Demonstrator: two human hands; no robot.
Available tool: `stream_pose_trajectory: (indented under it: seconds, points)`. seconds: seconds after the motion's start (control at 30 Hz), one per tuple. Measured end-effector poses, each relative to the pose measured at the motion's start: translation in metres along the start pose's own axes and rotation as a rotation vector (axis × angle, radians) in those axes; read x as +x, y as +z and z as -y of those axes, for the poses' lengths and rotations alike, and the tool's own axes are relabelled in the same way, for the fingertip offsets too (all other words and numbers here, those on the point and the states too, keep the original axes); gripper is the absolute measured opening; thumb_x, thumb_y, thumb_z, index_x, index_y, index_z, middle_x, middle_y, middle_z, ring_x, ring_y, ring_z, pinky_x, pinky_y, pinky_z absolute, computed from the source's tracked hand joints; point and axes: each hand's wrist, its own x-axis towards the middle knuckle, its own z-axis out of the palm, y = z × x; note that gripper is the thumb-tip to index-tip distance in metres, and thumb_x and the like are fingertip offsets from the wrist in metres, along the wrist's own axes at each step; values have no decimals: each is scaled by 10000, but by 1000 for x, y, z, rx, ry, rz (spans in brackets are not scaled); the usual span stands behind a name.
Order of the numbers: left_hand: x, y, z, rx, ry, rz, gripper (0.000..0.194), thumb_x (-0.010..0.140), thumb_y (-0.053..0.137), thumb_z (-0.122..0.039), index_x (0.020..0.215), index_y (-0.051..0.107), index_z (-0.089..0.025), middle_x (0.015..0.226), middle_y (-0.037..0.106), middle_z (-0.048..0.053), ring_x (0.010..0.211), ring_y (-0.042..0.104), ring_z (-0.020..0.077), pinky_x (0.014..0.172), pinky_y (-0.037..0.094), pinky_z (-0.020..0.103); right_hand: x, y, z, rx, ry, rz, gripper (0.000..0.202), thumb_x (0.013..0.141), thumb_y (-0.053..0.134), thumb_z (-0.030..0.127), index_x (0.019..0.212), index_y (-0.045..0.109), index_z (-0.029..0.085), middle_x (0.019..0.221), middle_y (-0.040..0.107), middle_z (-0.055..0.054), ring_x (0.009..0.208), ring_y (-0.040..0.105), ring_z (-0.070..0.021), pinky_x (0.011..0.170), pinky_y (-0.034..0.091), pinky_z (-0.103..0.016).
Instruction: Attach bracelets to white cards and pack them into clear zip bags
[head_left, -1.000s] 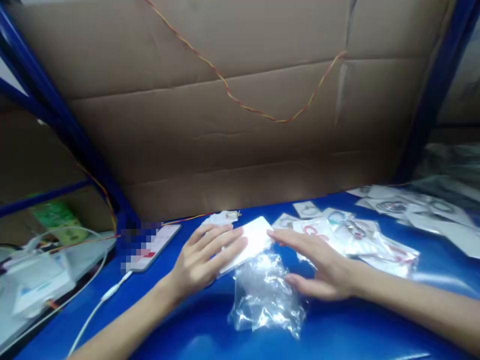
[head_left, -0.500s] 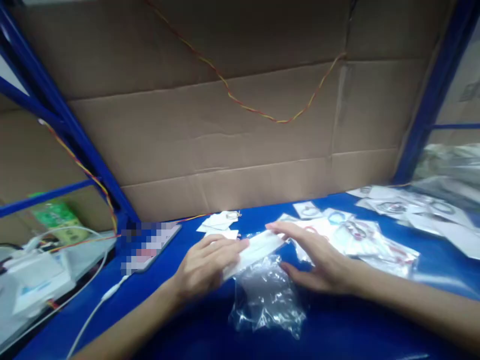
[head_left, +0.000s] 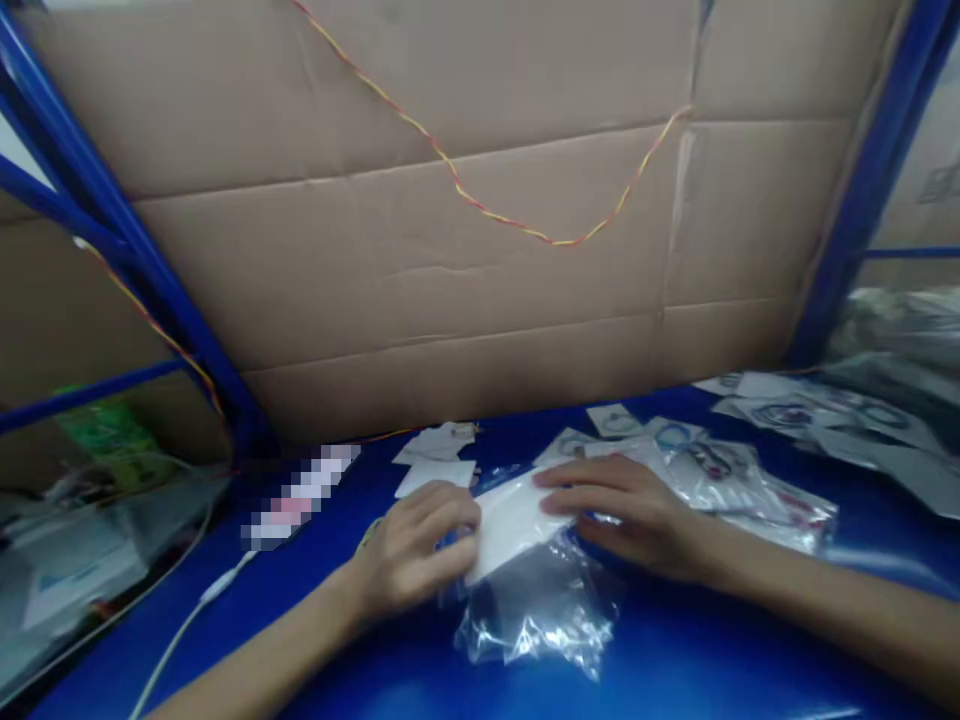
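A plain white card (head_left: 511, 528), or a thin stack of them, is held tilted between my two hands. My left hand (head_left: 420, 545) pinches its left end, thumb in front and fingers curled. At the other end, the fingers of my right hand (head_left: 630, 505) are bent over the card's right edge; the thumb is partly hidden below. Just under the card lies a crinkled clear plastic bag (head_left: 532, 610) on the blue table. Whether the card touches the bag I cannot tell. Something yellowish shows at my left wrist.
White cards (head_left: 436, 445) lie behind my left hand. Clear packets with cord-like bands (head_left: 712, 465) spread at right, with more carded pieces (head_left: 795, 410) beyond. A phone-like device (head_left: 300, 500) with a white cable lies left. Cardboard (head_left: 465, 260) walls off the back between blue posts.
My right fingers have come down and closed on the card's right end. The card has turned so that more of its white face shows. My left hand has shifted slightly.
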Motion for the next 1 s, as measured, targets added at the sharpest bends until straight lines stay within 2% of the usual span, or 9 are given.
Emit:
stream_pose_trajectory:
  seconds: [0.13,0.27,0.37,0.57,0.77,1.0]
  points:
    - [0,-3,-1,39,-24,-68,280,988,455,-102,732,516,-197,711,601,36,690,560,175,632,529,319,-1,4,-1,14,10,-52,205,982,597,146,1145,707,202,1131,799,-76,1001,773,-182,849,637,-289]
    - [1,-6,-1,72,-106,-127,198,914,684,-160,784,540,-200,700,607,2,647,565,152,605,517,299,-4,9,-2,16,73,-101,237,976,601,126,1167,711,213,1025,823,-42,874,795,-177,765,642,-274]
    - [4,-6,-2,91,-130,-163,251,826,818,-175,852,570,-206,698,643,-27,622,611,135,602,543,285,-6,10,-3,15,112,-126,240,982,606,138,1172,721,228,987,828,-33,809,798,-174,715,641,-265]
    - [8,-6,-5,108,-143,-210,204,834,799,-143,939,635,-204,753,728,-31,648,701,138,643,607,286,-4,7,-5,14,134,-159,207,991,617,165,1156,726,228,971,830,-28,796,804,-188,686,645,-270]
    - [8,-8,-3,101,-208,-211,203,800,844,-169,884,667,-223,697,731,-47,597,681,134,598,561,271,-6,9,-4,32,150,-167,203,982,626,156,1146,733,210,948,829,-37,770,802,-189,683,646,-272]
    - [3,-3,4,190,-193,-277,280,774,874,-181,1002,711,-174,857,795,23,758,760,167,709,622,263,-6,10,-5,26,155,-156,187,972,635,143,1120,738,197,960,829,-47,779,803,-194,700,650,-275]
